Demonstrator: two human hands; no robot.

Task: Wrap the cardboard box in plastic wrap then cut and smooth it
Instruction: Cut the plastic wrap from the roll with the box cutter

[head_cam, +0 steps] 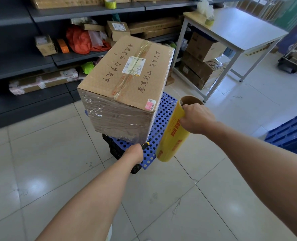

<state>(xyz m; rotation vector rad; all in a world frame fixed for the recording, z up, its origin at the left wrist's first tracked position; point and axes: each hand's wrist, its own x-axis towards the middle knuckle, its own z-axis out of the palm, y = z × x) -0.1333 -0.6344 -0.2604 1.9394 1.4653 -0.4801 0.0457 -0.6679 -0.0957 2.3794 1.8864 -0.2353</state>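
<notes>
Right hand (196,119): fingers curled round the upper end of the roll of plastic wrap (173,133), thumb at the rim of its brown core. Firm hold, nothing else in it.

Roll axis: steeply tilted, with the top end far-right and the bottom end near-left. The bottom end hangs free over the near right edge of the blue perforated stand (163,117).

Left hand (134,153): closed round a cutter (145,145) with a yellow-and-black nose. The handle is mostly hidden in the fist. The nose points far-right, up into the gap between box and roll. I cannot tell how far the blade is out.

Cardboard box (127,75): sits on the stand, left of the roll, long axis running near to far. The near face is glossy with film layers. The taped top shows no film that I can make out.

Key relation: the roll lies just right of the box's near right corner, apart from it. Any film spanning that gap is too clear to see plainly.

Judgement: wrapping looks done and the cut comes next. The left hand is the nearer one to the gap. The cut should probably run along the roll's axis while the right hand holds tension.
</notes>
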